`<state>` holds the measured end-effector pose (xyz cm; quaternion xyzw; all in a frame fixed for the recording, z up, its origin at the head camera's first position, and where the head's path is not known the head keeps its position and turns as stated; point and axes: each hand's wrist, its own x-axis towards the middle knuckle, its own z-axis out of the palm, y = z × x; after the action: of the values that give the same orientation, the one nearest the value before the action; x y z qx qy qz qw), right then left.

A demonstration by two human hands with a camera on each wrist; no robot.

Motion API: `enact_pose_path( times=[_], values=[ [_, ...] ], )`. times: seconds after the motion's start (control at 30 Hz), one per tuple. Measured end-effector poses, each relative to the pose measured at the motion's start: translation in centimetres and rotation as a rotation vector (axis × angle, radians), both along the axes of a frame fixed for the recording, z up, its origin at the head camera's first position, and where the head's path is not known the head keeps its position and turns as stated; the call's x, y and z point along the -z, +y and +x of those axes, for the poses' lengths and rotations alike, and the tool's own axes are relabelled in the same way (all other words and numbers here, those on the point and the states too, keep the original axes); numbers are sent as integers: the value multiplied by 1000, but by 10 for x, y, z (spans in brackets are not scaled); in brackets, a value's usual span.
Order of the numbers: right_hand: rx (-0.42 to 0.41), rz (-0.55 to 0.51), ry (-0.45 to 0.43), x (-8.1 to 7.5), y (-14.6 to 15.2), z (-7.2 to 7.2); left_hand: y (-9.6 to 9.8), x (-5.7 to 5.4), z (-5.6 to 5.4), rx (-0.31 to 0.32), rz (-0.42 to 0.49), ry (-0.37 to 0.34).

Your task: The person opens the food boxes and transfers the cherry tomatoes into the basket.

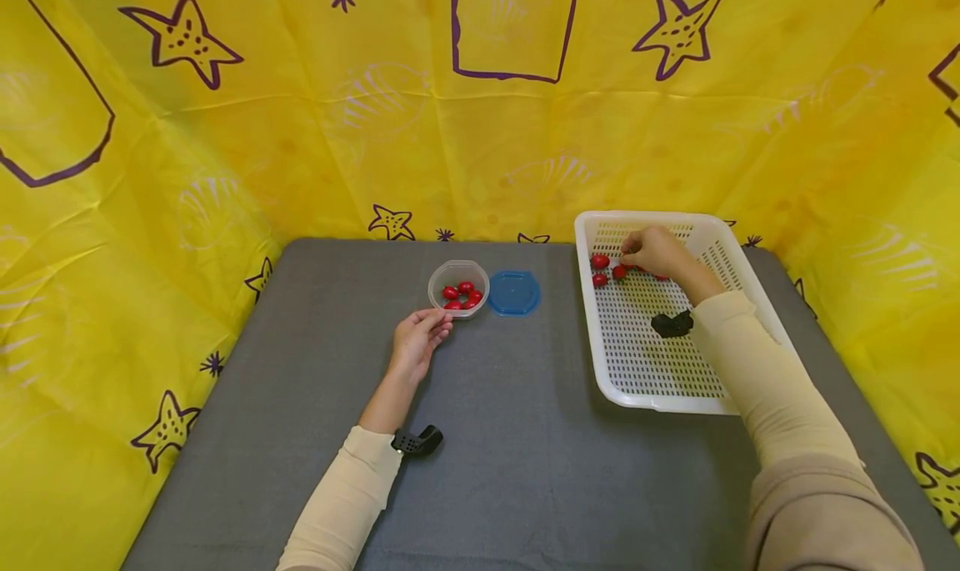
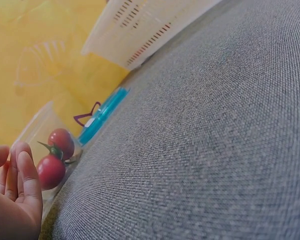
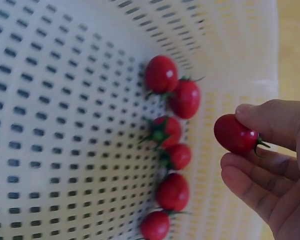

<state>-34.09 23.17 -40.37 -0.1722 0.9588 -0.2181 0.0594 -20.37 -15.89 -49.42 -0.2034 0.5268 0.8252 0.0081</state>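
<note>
My right hand (image 1: 655, 252) is over the far end of a white plastic basket (image 1: 587, 321). Between thumb and fingers it pinches a red cherry tomato (image 3: 235, 134) with a green stem, held above the other cherry tomatoes (image 3: 172, 192) along the basket's far wall. My left hand (image 1: 417, 342) pinches the near rim of a clear plastic container (image 1: 459, 268), thumb to one side of the wall and fingers to the other. Several cherry tomatoes (image 2: 51, 171) lie inside that container. A blue lid (image 1: 514, 294) lies flat just to its right.
Grey cloth (image 1: 495, 438) covers the table. Yellow patterned sheets (image 1: 480, 162) stand behind it and along both sides. The basket's raised rim borders the right hand's area, and the right forearm crosses over its right side.
</note>
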Motion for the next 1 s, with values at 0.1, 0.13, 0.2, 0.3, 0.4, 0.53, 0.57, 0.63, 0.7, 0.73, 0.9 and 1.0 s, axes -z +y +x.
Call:
enact_pose_path(
  times=[0.1,0.13,0.2,0.3,0.4,0.53,0.57,0.63,0.7,0.73,0.9,1.0],
  values=[
    [13,20,-36,8,5,-1,0,1,0,-2,8,4],
    [19,25,-50,10,7,-1,0,1,0,-3,10,5],
    [28,32,-67,14,10,-1,0,1,1,-2,15,5],
    [25,37,-91,21,13,-2,0,1,1,-3,12,4],
    [27,39,-117,26,15,-2,-1,1,1,-2,5,3],
    [45,39,-143,32,16,-1,-1,1,1,2,2,3],
    [47,38,-145,33,16,-1,-1,1,1,1,3,2],
    [49,40,-145,36,17,-1,-1,1,1,2,1,2],
    [47,41,-145,37,17,-1,-1,1,1,1,-1,0],
    [47,41,-144,38,17,-1,-1,1,1,0,-1,0],
    [49,41,-144,38,18,-2,-1,2,1,-1,0,4],
    [47,48,-130,37,19,-2,-1,1,1,-2,-2,6]
  ],
)
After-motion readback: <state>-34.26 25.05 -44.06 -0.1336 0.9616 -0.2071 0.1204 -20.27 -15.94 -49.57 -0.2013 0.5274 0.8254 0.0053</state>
